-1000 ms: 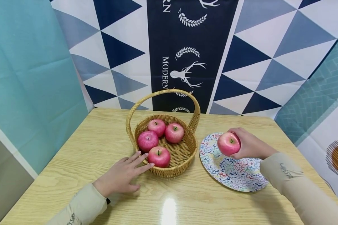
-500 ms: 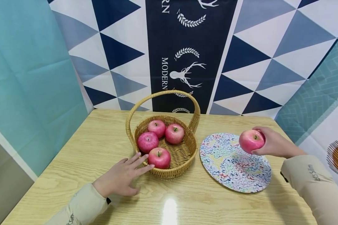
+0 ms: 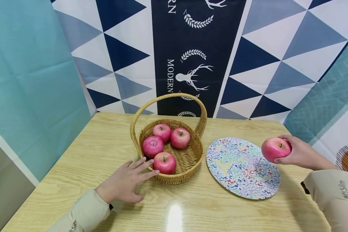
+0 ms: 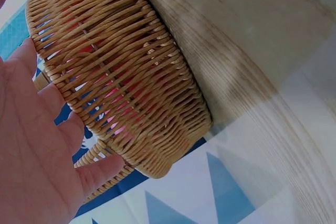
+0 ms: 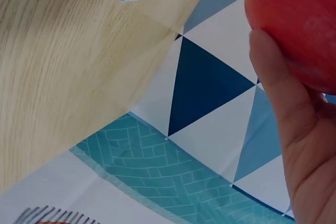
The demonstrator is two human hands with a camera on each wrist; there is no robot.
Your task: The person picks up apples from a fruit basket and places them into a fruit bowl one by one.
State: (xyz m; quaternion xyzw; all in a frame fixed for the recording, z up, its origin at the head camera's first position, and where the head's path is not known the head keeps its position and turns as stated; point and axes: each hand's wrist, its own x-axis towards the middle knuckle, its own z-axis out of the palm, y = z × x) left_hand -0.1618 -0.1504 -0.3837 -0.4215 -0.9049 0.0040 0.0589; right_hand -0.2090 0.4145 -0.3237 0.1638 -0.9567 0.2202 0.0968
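Observation:
A wicker basket (image 3: 188, 172) with a tall arched handle stands mid-table, several red apples (image 3: 180, 138) inside it. My left hand (image 3: 127, 180) rests its spread, fairly straight fingers on the basket's near-left rim, beside the closest apple (image 3: 164, 163). In the left wrist view those fingers lie along the rim of the woven wall (image 4: 121, 72). Out to the right, my right hand (image 3: 300, 153) grips another apple (image 3: 274, 149) and holds it up over the right edge of a round patterned mat (image 3: 240, 170). The right wrist view shows fingers against the red apple (image 5: 299, 30).
The wooden table (image 3: 84, 154) carries the basket and the mat. A patterned cloth (image 3: 127, 64) hangs right behind the table, with a teal curtain (image 3: 32, 80) on the left and another patterned cloth on the right.
My right hand has carried its apple rightward, from above the mat's middle to its right edge, uncovering more of the mat. My left hand and the basket have stayed put.

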